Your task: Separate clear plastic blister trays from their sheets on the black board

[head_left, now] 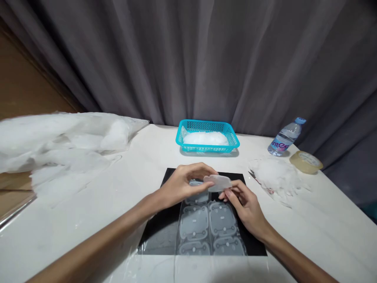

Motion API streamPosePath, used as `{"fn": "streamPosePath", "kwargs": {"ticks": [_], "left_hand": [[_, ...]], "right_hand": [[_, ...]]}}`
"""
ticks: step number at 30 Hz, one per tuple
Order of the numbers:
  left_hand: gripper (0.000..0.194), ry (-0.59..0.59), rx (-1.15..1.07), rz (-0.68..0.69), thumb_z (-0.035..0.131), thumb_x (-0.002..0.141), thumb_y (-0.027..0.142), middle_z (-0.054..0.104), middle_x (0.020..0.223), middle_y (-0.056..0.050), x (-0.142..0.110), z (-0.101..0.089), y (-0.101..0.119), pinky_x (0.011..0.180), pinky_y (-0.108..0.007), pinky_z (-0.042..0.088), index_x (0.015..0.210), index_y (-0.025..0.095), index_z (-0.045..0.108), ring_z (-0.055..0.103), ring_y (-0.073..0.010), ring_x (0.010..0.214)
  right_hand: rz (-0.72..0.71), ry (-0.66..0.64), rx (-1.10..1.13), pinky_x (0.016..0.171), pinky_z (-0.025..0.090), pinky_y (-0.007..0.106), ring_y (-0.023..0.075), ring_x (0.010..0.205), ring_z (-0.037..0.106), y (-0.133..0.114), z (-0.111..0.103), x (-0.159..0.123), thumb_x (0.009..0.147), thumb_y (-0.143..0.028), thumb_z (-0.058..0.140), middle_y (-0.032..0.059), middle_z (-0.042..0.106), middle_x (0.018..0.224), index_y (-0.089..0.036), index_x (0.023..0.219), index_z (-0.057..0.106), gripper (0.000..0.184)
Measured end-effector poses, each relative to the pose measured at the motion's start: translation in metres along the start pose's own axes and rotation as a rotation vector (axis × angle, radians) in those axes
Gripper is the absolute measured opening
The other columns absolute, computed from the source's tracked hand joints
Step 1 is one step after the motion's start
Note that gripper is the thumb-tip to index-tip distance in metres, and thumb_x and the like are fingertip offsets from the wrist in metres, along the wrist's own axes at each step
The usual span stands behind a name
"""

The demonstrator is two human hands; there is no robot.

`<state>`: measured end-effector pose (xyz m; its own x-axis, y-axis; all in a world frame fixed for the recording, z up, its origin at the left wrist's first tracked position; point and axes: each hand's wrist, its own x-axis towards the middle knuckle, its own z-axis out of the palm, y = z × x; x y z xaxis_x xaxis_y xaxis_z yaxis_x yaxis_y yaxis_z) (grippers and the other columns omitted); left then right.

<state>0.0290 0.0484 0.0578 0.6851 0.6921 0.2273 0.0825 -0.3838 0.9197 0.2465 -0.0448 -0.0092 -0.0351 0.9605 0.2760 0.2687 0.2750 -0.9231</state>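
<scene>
The left hand (193,179) grasps a small translucent white piece (219,182) by its left end, thumb on the near side and fingers over the top; the right hand (243,202) pinches the same piece at its right end, so that it is held up between the two hands, above the far part of a black mat (160,226). The mat lies at the near middle of the white counter (88,228); on it lie translucent, rounded-corner pieces (194,222) in two columns, inside or under clear plastic film that runs past the mat's near edge; one more such piece shows partly behind the left hand.

Beyond the mat, near the middle of the counter's far edge, stands a turquoise basket (207,148) with perforated walls, white fluffy material (205,138) inside it. Toward the far right corner of the counter stand a clear water bottle (285,137) with a blue cap and, just beside it, a roll of tape (306,162); nearer than these lie a loose heap of white scraps (272,173) and a pair of scissors (260,182), partly covered by the scraps. Large plastic bags (67,137) with white contents spread over the far left corner; a brown cardboard surface (26,74) shows at the left, and a grey curtain (188,59) hangs behind the counter's far edge.
</scene>
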Motion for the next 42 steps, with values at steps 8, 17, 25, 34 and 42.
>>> {"fn": "streamPosePath", "kwargs": {"ticks": [8, 17, 25, 34, 42], "left_hand": [[0.018, 0.119, 0.340, 0.259, 0.067, 0.100, 0.027, 0.076, 0.095, -0.005, -0.011, 0.008, 0.006, 0.081, -0.031, 0.057, 0.116, 0.019, 0.072, 0.071, -0.0170, 0.087], [0.017, 0.051, 0.323, 0.255, 0.064, 0.102, 0.026, 0.077, 0.108, -0.007, -0.011, 0.004, 0.004, 0.089, -0.033, 0.060, 0.117, 0.021, 0.072, 0.073, -0.0186, 0.099], [0.009, 0.297, 0.612, 0.363, 0.063, 0.101, 0.022, 0.076, 0.105, -0.006, 0.011, -0.023, -0.016, 0.095, -0.039, 0.051, 0.107, 0.021, 0.069, 0.067, -0.0213, 0.101], [0.021, 0.282, 0.751, 0.263, 0.062, 0.098, 0.025, 0.066, 0.132, -0.012, 0.089, -0.056, -0.042, 0.110, -0.048, 0.045, 0.118, 0.019, 0.063, 0.058, -0.0282, 0.128], [0.044, -0.141, 0.708, -0.022, 0.060, 0.102, 0.052, 0.062, 0.144, -0.006, -0.051, -0.019, -0.028, 0.111, -0.046, 0.048, 0.140, 0.030, 0.057, 0.058, -0.0293, 0.132]], "right_hand": [[-0.195, 0.177, -0.421, 0.077, 0.055, 0.036, 0.0213, 0.084, 0.061, 0.007, -0.017, 0.007, 0.100, -0.031, 0.062, 0.0051, 0.059, 0.098, -0.023, 0.119, 0.058, 0.021], [-0.255, -0.087, -0.652, 0.086, 0.054, 0.045, 0.0286, 0.100, 0.061, 0.012, -0.018, 0.008, 0.102, -0.025, 0.059, 0.0089, 0.063, 0.108, -0.025, 0.121, 0.061, 0.019], [-0.171, 0.004, -0.630, 0.072, 0.050, 0.034, 0.0211, 0.079, 0.061, 0.025, -0.015, 0.013, 0.100, -0.014, 0.049, 0.0026, 0.058, 0.085, -0.023, 0.090, 0.054, 0.014], [-0.148, 0.125, -0.675, 0.072, 0.051, 0.035, 0.0226, 0.079, 0.065, 0.031, -0.015, 0.016, 0.101, -0.021, 0.050, 0.0033, 0.061, 0.084, -0.021, 0.104, 0.057, 0.008], [0.049, -0.089, -0.886, 0.084, 0.054, 0.043, 0.0312, 0.100, 0.067, 0.019, -0.055, 0.007, 0.105, -0.039, 0.046, 0.0141, 0.067, 0.110, -0.019, 0.135, 0.055, 0.038]]}}
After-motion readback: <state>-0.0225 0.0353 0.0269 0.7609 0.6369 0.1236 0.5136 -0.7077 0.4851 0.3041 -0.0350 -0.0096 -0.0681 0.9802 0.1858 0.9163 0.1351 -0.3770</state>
